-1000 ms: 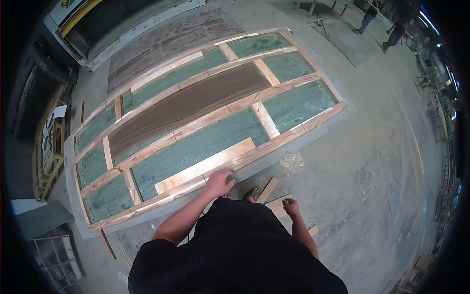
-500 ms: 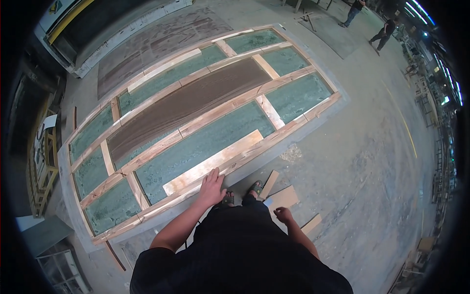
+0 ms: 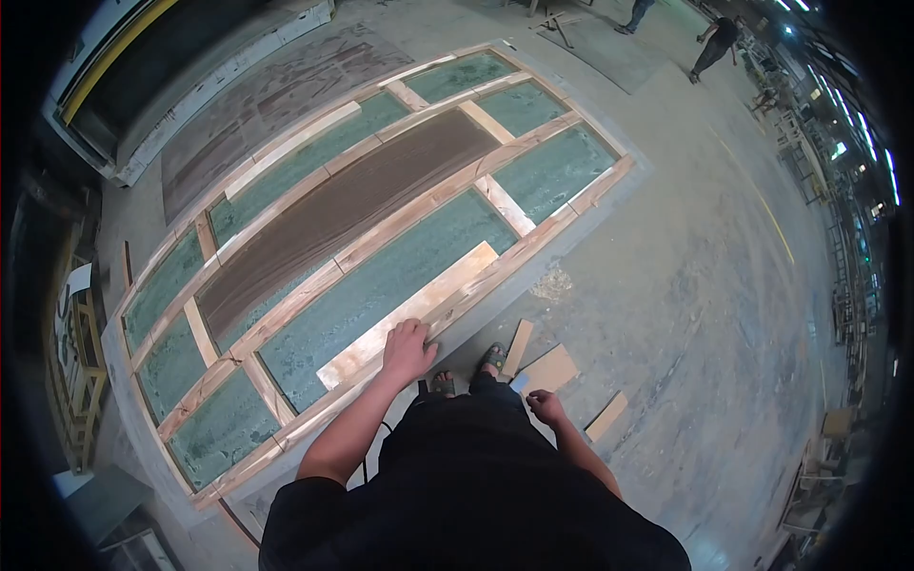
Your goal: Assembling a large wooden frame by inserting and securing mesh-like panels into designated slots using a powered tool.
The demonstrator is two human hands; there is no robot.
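Note:
My left hand (image 3: 409, 352) rests on the near rail of a large wooden frame (image 3: 562, 217). Its fingers reach toward a loose pale board (image 3: 443, 288), which lies inside that rail; whether they touch the board I cannot tell. Green panels (image 3: 381, 252) fill most of the frame's bays, and a long dark brown panel (image 3: 371, 186) lies in the middle one. At my right side, away from the frame, hangs my right hand (image 3: 546, 407) with its fingers curled in. Anything inside that hand is hidden.
By my feet lie a brown flat piece (image 3: 550, 369) and narrow wood strips (image 3: 606, 416). Dark sheet material (image 3: 276, 105) covers floor beyond the frame. A wooden rack (image 3: 81, 371) stands left. Two people are at the far right, one walking (image 3: 712, 48). Benches line the right wall.
The frame and floor have shifted left in view. My left hand stays on the near rail, its fingers more bent. My right hand remains beside me, curled.

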